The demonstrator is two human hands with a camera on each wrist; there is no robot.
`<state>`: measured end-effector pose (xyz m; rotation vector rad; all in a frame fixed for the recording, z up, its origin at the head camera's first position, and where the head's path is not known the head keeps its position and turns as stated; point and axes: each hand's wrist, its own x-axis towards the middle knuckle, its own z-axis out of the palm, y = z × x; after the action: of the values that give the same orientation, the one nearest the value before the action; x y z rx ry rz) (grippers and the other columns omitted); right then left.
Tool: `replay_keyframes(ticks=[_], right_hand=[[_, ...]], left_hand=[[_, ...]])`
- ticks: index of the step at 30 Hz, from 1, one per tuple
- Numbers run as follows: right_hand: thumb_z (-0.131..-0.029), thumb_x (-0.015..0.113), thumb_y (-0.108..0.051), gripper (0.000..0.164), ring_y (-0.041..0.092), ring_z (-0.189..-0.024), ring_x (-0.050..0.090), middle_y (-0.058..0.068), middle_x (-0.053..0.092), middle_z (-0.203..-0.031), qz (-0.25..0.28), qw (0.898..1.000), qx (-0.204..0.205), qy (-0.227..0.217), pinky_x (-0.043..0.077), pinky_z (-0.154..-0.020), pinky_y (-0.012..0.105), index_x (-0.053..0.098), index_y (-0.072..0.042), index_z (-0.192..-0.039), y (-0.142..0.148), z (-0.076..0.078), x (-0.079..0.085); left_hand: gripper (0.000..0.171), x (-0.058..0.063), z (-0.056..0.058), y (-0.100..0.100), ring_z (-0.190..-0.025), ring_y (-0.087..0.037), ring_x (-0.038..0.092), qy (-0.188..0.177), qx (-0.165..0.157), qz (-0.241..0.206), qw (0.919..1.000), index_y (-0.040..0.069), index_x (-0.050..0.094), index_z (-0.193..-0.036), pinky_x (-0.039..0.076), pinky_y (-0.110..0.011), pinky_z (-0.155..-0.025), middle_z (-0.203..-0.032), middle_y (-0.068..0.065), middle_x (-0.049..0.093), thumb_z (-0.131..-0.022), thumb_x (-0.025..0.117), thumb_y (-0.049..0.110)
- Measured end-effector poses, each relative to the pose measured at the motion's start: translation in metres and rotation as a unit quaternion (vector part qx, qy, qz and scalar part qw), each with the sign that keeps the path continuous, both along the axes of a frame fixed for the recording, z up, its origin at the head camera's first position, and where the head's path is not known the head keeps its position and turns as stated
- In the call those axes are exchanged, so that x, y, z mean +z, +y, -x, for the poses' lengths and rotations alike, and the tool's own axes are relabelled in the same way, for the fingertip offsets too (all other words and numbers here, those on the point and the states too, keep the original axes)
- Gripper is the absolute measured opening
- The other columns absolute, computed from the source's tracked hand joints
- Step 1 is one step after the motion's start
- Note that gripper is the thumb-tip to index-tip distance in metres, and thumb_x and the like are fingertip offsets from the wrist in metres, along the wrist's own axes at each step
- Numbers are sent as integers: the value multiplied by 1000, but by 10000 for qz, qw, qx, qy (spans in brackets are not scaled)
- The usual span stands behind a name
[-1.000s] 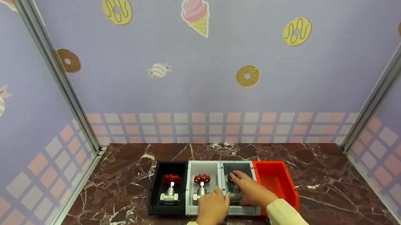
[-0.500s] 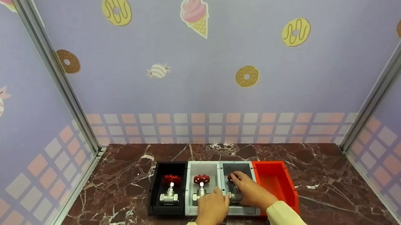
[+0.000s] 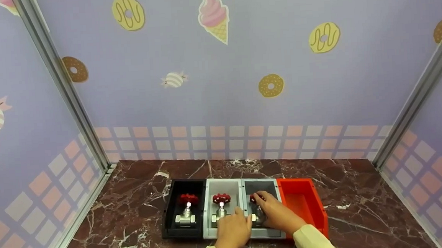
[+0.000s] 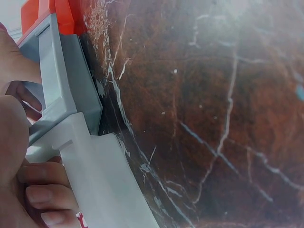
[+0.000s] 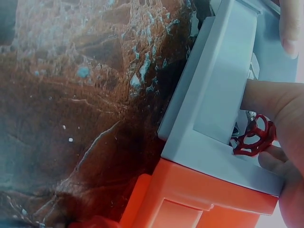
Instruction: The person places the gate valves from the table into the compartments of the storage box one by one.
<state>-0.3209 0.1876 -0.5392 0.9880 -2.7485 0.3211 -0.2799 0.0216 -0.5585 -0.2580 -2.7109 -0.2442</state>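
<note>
My right hand (image 3: 280,212) grips a steel valve with a red handwheel (image 5: 256,137) in the grey bin (image 3: 261,183). Thumb and fingers lie on either side of it, and they hide much of the valve body. My left hand (image 3: 233,230) straddles the front of the wall between the white bin (image 3: 224,181) and the grey one. Its fingers (image 4: 47,190) curl on the white side, while the thumb lies over the grey rim. A second valve (image 3: 221,210) stands in the white bin, partly behind the left hand. Another valve (image 3: 186,216) stands in the black bin (image 3: 170,230).
An orange-red bin (image 3: 318,202) with nothing in it closes the row on the right. Beneath the bins is a dark red marbled tabletop (image 3: 134,213). Patterned walls (image 3: 222,81) enclose the back and sides. A red object (image 5: 95,222) shows at the right wrist view's bottom edge.
The valve in the grey bin has shifted slightly in my right hand; its left nut and red handwheel now show more. My left hand stays in place. The head view has tilted up slightly.
</note>
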Motion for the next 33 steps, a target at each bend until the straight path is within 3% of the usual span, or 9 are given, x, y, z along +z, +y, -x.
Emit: replay_keyframes(ticks=[4, 17, 21, 28, 33], right_hand=[[-64, 80, -19, 81, 34, -114, 49, 21, 46, -126, -7, 9999, -77, -155, 44, -92, 43, 42, 5, -132, -1, -2, 1], [-60, 82, -18, 76, 37, -117, 47, 23, 45, -128, 43, 9999, -136, -26, 44, -91, 45, 50, -2, -127, -1, -1, -2], [-58, 82, -15, 77, 38, -120, 44, 24, 41, -132, 205, 9992, -195, -297, 44, -92, 46, 50, -4, -127, 0, -3, 1], [-66, 80, -22, 77, 38, -122, 43, 25, 33, -139, 407, 9939, -362, -956, 43, -92, 47, 44, -6, -132, 3, -6, 11], [-71, 77, -26, 74, 37, -123, 44, 22, 32, -141, 394, 9927, -458, -1047, 44, -91, 46, 43, -8, -134, 5, -11, 20]], left_hand=[[35, 0, -1, -1, -43, -24, 51, -54, 3, -16, 10000, 13, 44, -71, 30, -37, -40, -51, -4, 53, -88, 50, 44], [38, 2, 2, -3, -43, -25, 51, -295, -122, -143, 9994, 12, 47, -72, 32, -38, -41, -53, -5, 54, -87, 49, 47], [40, 3, 3, -3, -47, -26, 53, -513, -207, -251, 9982, 11, 51, -76, 35, -38, -42, -57, -7, 58, -87, 48, 49], [49, 6, 6, -7, -54, -26, 58, -872, -272, -415, 9949, 9, 58, -87, 39, -39, -48, -64, -7, 62, -86, 46, 56], [51, 5, 6, -10, -47, -21, 52, -700, -76, -638, 9955, 11, 54, -94, 33, -35, -43, -56, -3, 55, -86, 43, 60]])
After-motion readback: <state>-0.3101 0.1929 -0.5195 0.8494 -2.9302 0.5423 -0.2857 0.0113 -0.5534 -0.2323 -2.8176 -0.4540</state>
